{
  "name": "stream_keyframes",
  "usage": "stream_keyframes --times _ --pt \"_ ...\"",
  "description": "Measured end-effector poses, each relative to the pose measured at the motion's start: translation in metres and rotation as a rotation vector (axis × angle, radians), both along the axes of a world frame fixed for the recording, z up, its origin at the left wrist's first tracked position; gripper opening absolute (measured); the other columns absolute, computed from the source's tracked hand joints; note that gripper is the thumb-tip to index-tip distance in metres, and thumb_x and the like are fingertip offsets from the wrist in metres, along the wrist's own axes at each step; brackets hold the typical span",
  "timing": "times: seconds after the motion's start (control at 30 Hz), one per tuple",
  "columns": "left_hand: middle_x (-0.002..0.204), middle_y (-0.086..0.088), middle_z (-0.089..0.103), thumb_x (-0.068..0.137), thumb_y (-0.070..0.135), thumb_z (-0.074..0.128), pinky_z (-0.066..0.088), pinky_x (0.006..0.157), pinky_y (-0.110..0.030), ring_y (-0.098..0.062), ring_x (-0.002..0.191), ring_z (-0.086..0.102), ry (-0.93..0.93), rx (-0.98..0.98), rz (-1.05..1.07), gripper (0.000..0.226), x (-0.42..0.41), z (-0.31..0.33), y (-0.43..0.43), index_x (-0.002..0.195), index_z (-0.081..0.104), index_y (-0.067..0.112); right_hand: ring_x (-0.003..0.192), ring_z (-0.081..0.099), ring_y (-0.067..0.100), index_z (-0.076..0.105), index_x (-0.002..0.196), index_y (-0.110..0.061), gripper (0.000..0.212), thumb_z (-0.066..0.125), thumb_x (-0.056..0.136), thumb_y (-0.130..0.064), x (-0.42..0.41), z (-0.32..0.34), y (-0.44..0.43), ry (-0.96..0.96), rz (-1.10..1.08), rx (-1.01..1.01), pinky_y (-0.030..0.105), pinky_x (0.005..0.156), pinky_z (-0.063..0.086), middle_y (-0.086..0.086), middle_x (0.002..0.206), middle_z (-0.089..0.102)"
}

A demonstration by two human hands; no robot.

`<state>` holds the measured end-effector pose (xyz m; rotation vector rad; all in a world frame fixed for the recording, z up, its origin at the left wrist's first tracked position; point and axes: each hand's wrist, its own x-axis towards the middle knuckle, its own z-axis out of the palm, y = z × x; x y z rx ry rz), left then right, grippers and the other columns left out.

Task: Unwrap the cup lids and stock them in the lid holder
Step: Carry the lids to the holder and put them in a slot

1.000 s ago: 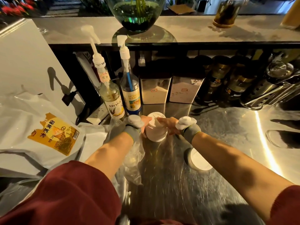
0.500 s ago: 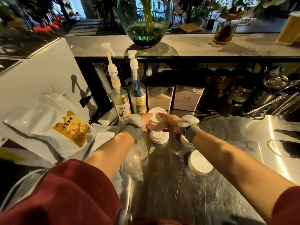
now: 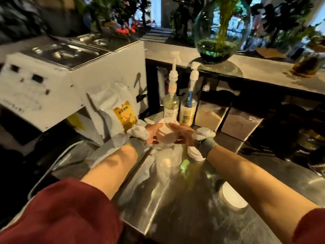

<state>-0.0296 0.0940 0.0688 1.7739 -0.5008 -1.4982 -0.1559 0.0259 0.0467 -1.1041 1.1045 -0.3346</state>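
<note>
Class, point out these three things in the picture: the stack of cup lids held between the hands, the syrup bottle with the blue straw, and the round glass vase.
Stack of cup lids (image 3: 166, 136), head view, side.
Syrup bottle (image 3: 188, 113), head view, label.
Glass vase (image 3: 218, 41), head view, belly.

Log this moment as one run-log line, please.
left hand + right hand | gripping lid stack | above steel counter

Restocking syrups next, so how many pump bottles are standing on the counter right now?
2. One pump bottle with pale liquid stands just behind the lid stack; the second pump bottle, with a blue tube inside, stands right beside it on its right. The dark shelf area could hide others.
</note>
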Motion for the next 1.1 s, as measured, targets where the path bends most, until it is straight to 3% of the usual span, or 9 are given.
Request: stream_keyframes --times 0.03,0.1,0.17,0.37,0.47,0.67,0.8,0.9,1.1 --pt "0.097 -0.013 0.071 0.098 0.036 0.040 0.044 0.087 -0.036 -0.031 0.097 0.058 0.015 -0.015 0.006 0.041 0.009 -0.003 0.012 0.095 0.071 0.009 0.104 0.059 0.026 0.045 0.135 -0.011 0.058 0.061 0.086 -0.038 0.009 -0.002 0.006 0.002 0.054 -0.002 0.035 0.077 0.054 0.014 0.133 0.057" --pt "0.134 -0.015 0.058 0.097 0.036 0.042 0.043 0.099 -0.037 -0.031 0.118 0.054 -0.019 -0.027 0.096 0.046 0.026 -0.005 0.039 0.131 0.053 0.007 0.108 0.061 0.027 0.048 0.133 -0.011 0.056 0.059 0.087 -0.040 0.031 -0.006 0.021 0.006 0.162 -0.024 0.039 0.088 0.053 0.014 0.129 0.060" --pt "0.144 -0.014 0.048 0.095 0.036 0.046 0.041 0.105 -0.038 -0.026 0.119 0.052 -0.033 -0.004 0.158 0.053 0.034 -0.003 0.055 0.140 0.041 0.008 0.097 0.065 0.024 0.054 0.125 -0.011 0.048 0.060 0.086 -0.040 0.044 -0.004 0.033 0.005 0.209 -0.038 0.035 0.081 0.056 0.013 0.119 0.063" --pt "0.139 -0.018 0.052 0.094 0.029 0.049 0.047 0.093 -0.041 -0.035 0.126 0.051 -0.092 -0.028 0.412 0.047 0.081 -0.006 0.128 0.135 0.045 0.007 0.094 0.062 0.023 0.053 0.124 -0.015 0.046 0.058 0.087 -0.042 0.105 0.000 0.099 -0.018 0.417 -0.079 0.035 0.083 0.051 0.007 0.108 0.063" --pt "0.133 -0.016 0.054 0.095 0.027 0.046 0.047 0.088 -0.041 -0.032 0.121 0.054 -0.071 -0.042 0.471 0.045 0.106 0.000 0.170 0.136 0.044 0.010 0.083 0.060 0.022 0.049 0.114 -0.019 0.032 0.057 0.089 -0.036 0.138 0.005 0.138 -0.041 0.429 -0.067 0.032 0.069 0.053 0.005 0.100 0.060" --pt "0.142 -0.018 0.048 0.097 0.024 0.042 0.043 0.101 -0.045 -0.036 0.129 0.048 -0.113 -0.061 0.578 0.045 0.164 0.015 0.264 0.139 0.040 0.009 0.086 0.058 0.022 0.045 0.130 -0.014 0.045 0.054 0.091 -0.036 0.209 0.016 0.220 -0.095 0.515 -0.056 0.036 0.076 0.051 0.006 0.105 0.059" --pt "0.144 -0.019 0.044 0.099 0.025 0.042 0.044 0.098 -0.043 -0.037 0.131 0.045 -0.132 -0.057 0.624 0.048 0.206 0.022 0.327 0.142 0.037 0.007 0.075 0.053 0.021 0.051 0.126 -0.008 0.035 0.047 0.096 -0.025 0.264 0.022 0.273 -0.143 0.521 -0.066 0.026 0.063 0.042 0.009 0.101 0.059" --pt "0.146 -0.018 0.043 0.099 0.027 0.041 0.044 0.099 -0.043 -0.036 0.132 0.044 -0.141 -0.055 0.675 0.049 0.244 0.028 0.367 0.143 0.037 0.006 0.079 0.053 0.025 0.056 0.114 -0.012 0.025 0.045 0.095 -0.025 0.304 0.028 0.311 -0.140 0.594 -0.095 0.029 0.061 0.043 0.011 0.091 0.058" --pt "0.145 -0.017 0.045 0.096 0.039 0.043 0.045 0.103 -0.043 -0.035 0.131 0.047 -0.190 -0.072 0.721 0.056 0.302 0.050 0.427 0.142 0.039 0.006 0.092 0.053 0.023 0.048 0.128 -0.017 0.037 0.050 0.093 -0.029 0.375 0.041 0.362 -0.190 0.676 -0.140 0.024 0.049 0.052 0.007 0.111 0.050"
